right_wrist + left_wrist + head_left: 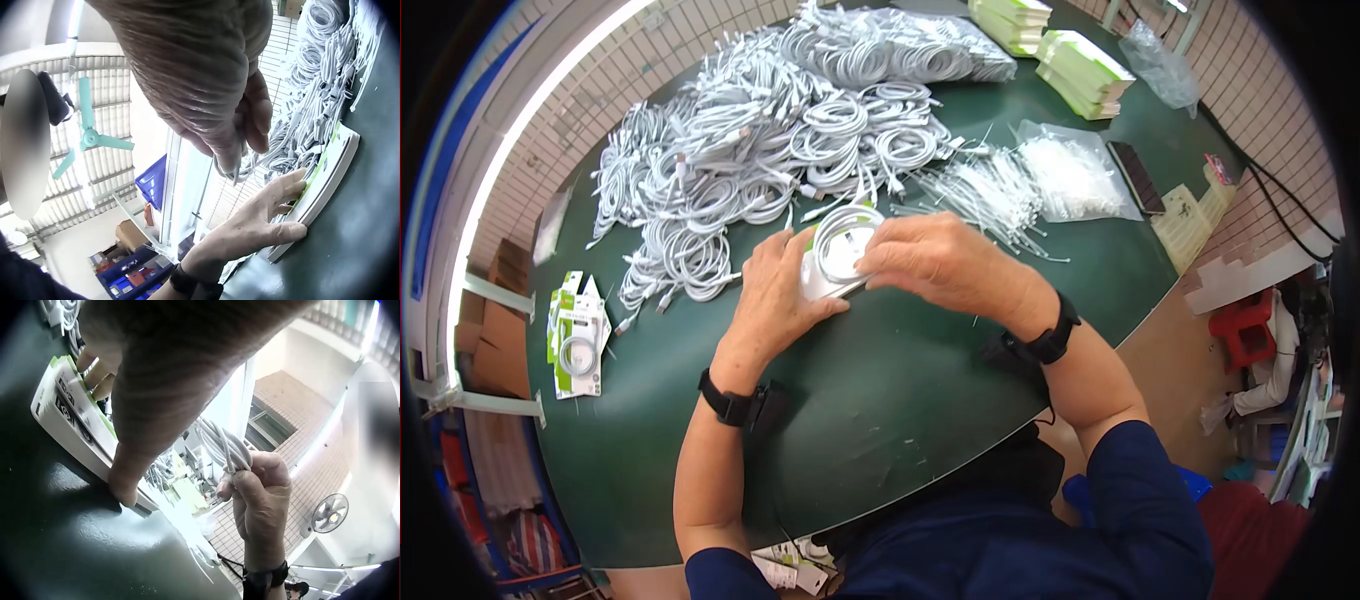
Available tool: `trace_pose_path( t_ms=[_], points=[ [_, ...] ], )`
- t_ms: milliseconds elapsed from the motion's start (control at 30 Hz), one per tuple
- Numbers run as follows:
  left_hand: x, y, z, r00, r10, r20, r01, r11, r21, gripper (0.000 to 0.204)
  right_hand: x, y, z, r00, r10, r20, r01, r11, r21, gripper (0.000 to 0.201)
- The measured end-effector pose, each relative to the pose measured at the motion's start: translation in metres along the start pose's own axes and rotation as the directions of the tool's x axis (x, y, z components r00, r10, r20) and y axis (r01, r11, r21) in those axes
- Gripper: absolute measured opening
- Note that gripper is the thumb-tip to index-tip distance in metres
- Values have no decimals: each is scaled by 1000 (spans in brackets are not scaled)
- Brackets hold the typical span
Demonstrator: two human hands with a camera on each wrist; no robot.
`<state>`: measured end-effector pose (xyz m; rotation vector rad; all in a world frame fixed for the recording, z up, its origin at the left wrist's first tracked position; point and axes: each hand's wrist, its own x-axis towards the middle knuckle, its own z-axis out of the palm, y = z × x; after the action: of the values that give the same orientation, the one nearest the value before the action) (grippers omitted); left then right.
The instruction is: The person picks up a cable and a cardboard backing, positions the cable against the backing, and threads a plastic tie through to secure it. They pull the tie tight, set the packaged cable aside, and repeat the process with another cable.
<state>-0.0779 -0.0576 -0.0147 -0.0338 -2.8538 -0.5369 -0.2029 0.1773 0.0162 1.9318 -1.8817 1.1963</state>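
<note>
A coil of white cable (pixel 220 447) is pinched between the thumb and fingers of my right hand (pixel 945 258), raised over a stack of printed white and green cards (pixel 328 172). My left hand (pixel 772 290) grips that stack on the table, its thumb along the near edge and its fingers on the far side. In the head view the coil overlaps the top card (pixel 812 282). Just beyond my hands lies a large heap of coiled white cables (pixel 750 150).
Loose white zip ties (pixel 990 195) and a plastic bag of them (pixel 1075 172) lie right of the heap, beside a phone (pixel 1135 177). Banded card stacks (pixel 1083 75) stand at the back. Cards with a cable coil (pixel 578 340) lie at left on the green table (pixel 880 400).
</note>
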Motion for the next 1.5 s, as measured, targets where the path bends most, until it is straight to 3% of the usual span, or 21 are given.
trace_pose_path(
  t_ms=[267,367,467,500,633,667,767,833,933,1033,1167,1267,1333,1400,1467,1500],
  points=[
    [13,9,-12,971,-147,187,155,988,-28,95,2,-2,-2,1000,-19,-20,19,1000,-4,20],
    [12,-4,1,995,-59,82,69,989,-130,79,0,1,-1,1000,-1,-27,1,1000,-5,20],
    [8,-7,-4,998,67,-18,-69,989,-133,51,2,1,-3,996,23,-86,-22,1000,15,19],
    [11,-15,-2,994,66,-85,-86,962,-258,35,3,0,-3,990,52,-132,-42,996,76,18],
    [5,4,-22,912,175,-371,-79,963,258,10,7,-5,-8,933,167,-319,-115,978,174,24],
    [4,7,-26,871,251,-422,-114,940,323,9,8,-5,-8,917,181,-354,-106,969,221,24],
    [-11,30,-42,869,281,-406,-128,922,364,11,5,-8,-5,864,280,-418,-101,911,401,24],
    [-26,45,-44,915,234,-329,-105,926,364,11,4,-13,-3,858,334,-391,-122,870,477,23],
    [-47,66,-43,945,204,-254,-121,943,309,10,5,-21,1,897,286,-338,-133,901,412,23],
    [-62,81,-35,976,157,-149,-114,959,261,9,8,-29,9,953,108,-284,-58,982,178,21],
    [-62,79,-20,983,125,-131,-97,974,204,12,2,-34,35,971,71,-227,-47,993,109,19],
    [-61,75,-21,979,119,-165,-89,980,180,14,-2,-30,40,960,172,-221,-134,975,177,17],
    [-57,78,-27,896,246,-370,-200,967,157,19,1,-26,40,952,199,-234,-155,969,194,17],
    [-60,84,-32,831,275,-484,-267,960,87,25,0,-28,42,947,201,-251,-154,969,196,17],
    [-75,93,-33,819,222,-529,-289,956,-47,31,-1,-29,42,945,208,-251,-157,966,206,16],
    [-87,100,-31,898,48,-437,-179,948,-264,34,0,-28,41,946,199,-256,-148,968,204,16]
  ],
)
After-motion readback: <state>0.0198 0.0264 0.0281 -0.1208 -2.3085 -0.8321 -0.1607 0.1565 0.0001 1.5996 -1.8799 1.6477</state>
